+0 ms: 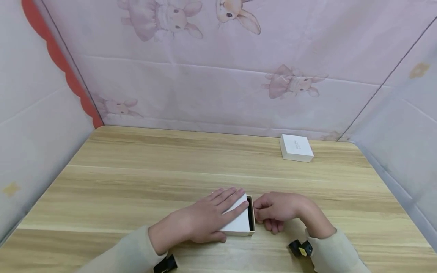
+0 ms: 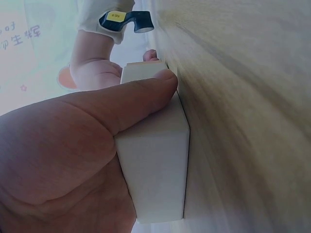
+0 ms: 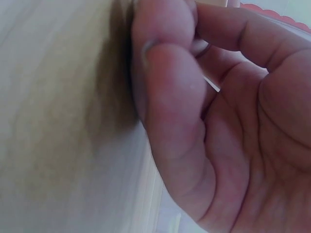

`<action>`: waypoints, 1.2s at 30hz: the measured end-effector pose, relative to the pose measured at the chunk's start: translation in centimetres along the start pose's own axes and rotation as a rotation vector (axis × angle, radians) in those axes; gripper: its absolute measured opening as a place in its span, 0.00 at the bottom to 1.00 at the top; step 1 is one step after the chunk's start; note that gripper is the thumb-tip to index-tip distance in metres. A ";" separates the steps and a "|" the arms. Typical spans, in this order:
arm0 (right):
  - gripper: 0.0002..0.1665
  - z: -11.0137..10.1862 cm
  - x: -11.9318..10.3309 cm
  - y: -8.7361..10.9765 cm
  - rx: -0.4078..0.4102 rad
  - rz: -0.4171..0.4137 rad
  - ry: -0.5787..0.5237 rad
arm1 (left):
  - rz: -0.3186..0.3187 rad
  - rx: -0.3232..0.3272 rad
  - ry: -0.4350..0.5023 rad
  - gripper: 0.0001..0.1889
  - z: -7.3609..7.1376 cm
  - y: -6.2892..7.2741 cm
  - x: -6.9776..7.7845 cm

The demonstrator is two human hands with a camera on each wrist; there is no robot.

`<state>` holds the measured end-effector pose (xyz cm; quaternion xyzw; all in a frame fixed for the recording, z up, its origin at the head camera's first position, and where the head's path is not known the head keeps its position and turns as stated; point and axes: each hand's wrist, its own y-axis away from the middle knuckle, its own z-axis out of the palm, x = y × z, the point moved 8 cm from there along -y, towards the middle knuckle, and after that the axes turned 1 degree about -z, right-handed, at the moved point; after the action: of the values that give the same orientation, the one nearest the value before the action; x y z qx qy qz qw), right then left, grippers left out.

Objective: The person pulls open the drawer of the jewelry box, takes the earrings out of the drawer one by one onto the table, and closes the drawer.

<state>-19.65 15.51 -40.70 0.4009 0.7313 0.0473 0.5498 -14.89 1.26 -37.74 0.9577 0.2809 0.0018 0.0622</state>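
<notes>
Left hand: clamped across the white box, fingers over its top, thumb along the near wall.
Left wrist view: shows the thumb lying on that wall, which the head view mostly misses.
White box: on the table, between the 2 hands; its cover stops short of the right end, baring a dark strip of inner tray that only the head view shows.
Sliding: the step looks like shifting cover and tray against each other; I cannot tell which way.
Next move: probably calls for a steady left hand and level right-hand force.
Right hand: fingers bent, tips at the tray's end; pinching or merely touching, I cannot tell; its wrist view shows curled fingers, no box.
Printed box: well apart, near the far edge.
</notes>
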 end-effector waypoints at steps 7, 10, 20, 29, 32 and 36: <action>0.11 0.0 0.3 -0.1 -0.008 -0.002 -0.002 | -0.006 -0.007 0.008 0.49 0.1 0.0 0.0; 0.11 0.1 0.4 -0.2 -0.012 -0.005 -0.002 | -0.004 -0.009 0.015 0.48 0.0 0.1 0.1; 0.12 0.0 0.2 0.0 -0.009 -0.018 0.002 | 0.006 0.008 0.016 0.48 -0.3 0.0 0.1; 0.12 -0.1 0.1 0.1 -0.009 -0.011 -0.001 | 0.003 0.008 0.010 0.48 -0.3 0.0 0.1; 0.12 -0.2 0.1 0.1 -0.006 -0.011 -0.001 | 0.006 0.014 0.006 0.48 -0.4 0.0 0.1; 0.12 -0.2 0.1 0.2 -0.008 -0.007 -0.008 | 0.005 0.008 0.007 0.48 -0.3 0.1 0.1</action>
<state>-19.70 15.72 -40.60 0.3962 0.7304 0.0467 0.5544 -14.79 1.31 -37.41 0.9587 0.2786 0.0040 0.0576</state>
